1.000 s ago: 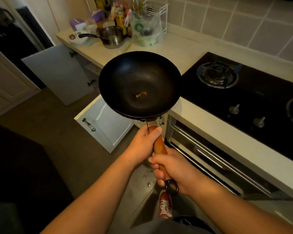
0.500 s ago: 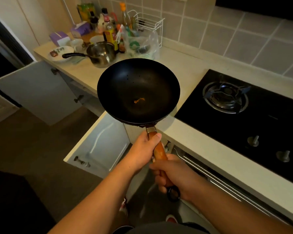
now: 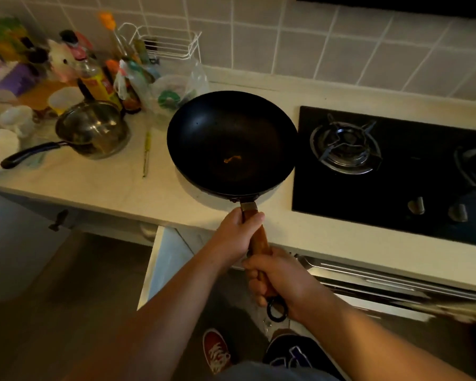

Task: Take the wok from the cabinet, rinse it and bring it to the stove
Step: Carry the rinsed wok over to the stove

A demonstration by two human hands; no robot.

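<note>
Fingers (image 3: 254, 219) of the left hand (image 3: 235, 237) were wrapped tight around the upper end of the wooden handle (image 3: 259, 239), just below the metal collar, and the right hand (image 3: 279, 276) was clenched around the lower end near the hanging ring (image 3: 277, 309). Both forearms reached forward and up from below, wrists fairly straight. The black wok (image 3: 231, 143) was held level above the pale worktop (image 3: 107, 182), its right rim next to the edge of the black gas hob (image 3: 396, 210); whether it touched the surface could not be told.

An orange scrap (image 3: 232, 159) lay in the bowl, so rinsing seemed undone. A swing to the left could have knocked the steel saucepan (image 3: 92, 130) or the crowded bottles (image 3: 99, 81). The open cabinet door (image 3: 165, 259) by the knees was a tripping risk.
</note>
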